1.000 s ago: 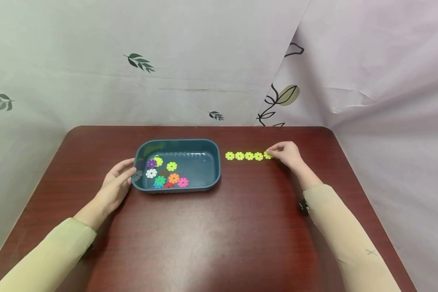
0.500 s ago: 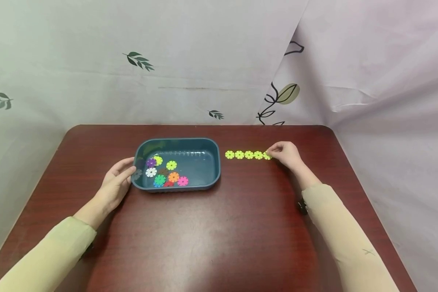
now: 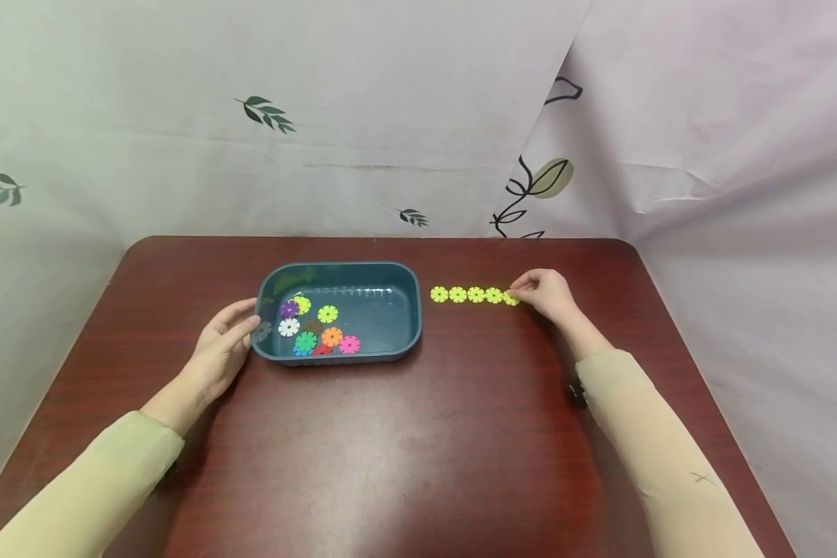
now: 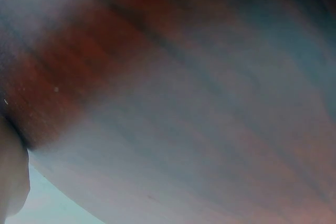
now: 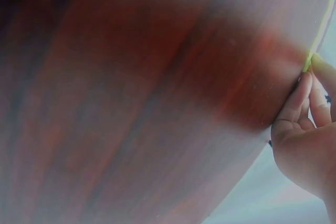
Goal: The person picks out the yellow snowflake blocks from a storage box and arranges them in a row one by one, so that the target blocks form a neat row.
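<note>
A row of yellow-green snowflake discs (image 3: 476, 294) lies on the table in the head view, right of a dark blue plastic tray (image 3: 408, 341). My right hand (image 3: 547, 296) pinches the yellow-green disc (image 3: 511, 297) at the row's right end between thumb and fingertips, partly covering it. In the right wrist view, the fingers (image 5: 299, 93) hold the row's thin yellow edge (image 5: 317, 35). My left hand (image 3: 219, 353) grips the tray's left end, thumb at the rim and the other fingers partly hidden. The left wrist view shows only a sliver of hand (image 4: 13, 171).
Inside the tray lie several loose snowflake discs, among them purple (image 3: 289, 308), white (image 3: 289, 327), green (image 3: 305, 342), orange (image 3: 332, 336) and pink (image 3: 350, 344). A reddish-brown wooden table (image 3: 390, 434) carries everything. A pale leaf-printed cloth (image 3: 363, 116) hangs behind its far edge.
The right-end disc has shifted slightly toward me against its neighbour. My right hand keeps its pinch and my left hand stays at the tray.
</note>
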The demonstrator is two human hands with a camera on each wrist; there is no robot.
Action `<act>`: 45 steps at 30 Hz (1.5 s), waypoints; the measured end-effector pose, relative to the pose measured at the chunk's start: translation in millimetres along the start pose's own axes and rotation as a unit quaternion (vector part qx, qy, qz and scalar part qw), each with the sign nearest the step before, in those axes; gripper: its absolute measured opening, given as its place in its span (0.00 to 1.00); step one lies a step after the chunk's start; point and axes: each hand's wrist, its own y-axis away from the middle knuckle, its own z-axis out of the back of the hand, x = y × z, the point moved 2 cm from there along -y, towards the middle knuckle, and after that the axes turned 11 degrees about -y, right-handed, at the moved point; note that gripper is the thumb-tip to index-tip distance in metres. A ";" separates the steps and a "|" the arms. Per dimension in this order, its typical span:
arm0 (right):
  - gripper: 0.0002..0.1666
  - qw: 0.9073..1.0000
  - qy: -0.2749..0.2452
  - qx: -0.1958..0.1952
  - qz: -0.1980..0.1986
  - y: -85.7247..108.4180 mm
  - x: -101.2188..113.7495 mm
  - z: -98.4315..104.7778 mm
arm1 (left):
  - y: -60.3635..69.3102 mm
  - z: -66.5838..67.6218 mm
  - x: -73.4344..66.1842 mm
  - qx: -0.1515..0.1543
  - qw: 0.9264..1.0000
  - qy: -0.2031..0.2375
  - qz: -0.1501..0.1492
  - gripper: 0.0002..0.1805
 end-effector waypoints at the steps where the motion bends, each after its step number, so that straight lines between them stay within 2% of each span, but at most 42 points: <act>1: 0.12 1.000 0.002 -0.002 0.001 -0.3 0.2 -0.3 | -0.1 0.1 -0.1 0.000 1.000 0.001 0.000 0.17; 16: 0.13 1.000 -0.006 -0.020 0.009 -2.0 -2.3 2.3 | 0.3 0.0 -0.3 0.000 1.000 -0.003 0.005 0.17; 23: 0.15 0.999 -0.022 -0.031 0.010 -4.0 5.1 3.3 | 0.6 0.3 0.1 -0.003 1.000 -0.005 0.008 0.17; 28: 0.15 0.999 -0.033 -0.035 0.012 -5.5 16.8 0.3 | 0.6 0.6 -0.2 -0.003 1.000 -0.007 0.007 0.17; 34: 0.14 0.998 -0.047 -0.039 0.034 -10.1 36.2 -2.8 | 1.0 -0.5 -0.5 0.000 1.000 -0.002 0.001 0.17; 45: 0.13 0.995 -0.085 -0.025 0.053 -16.7 72.2 -15.2 | 1.0 -0.1 -0.2 0.002 1.000 0.008 -0.012 0.18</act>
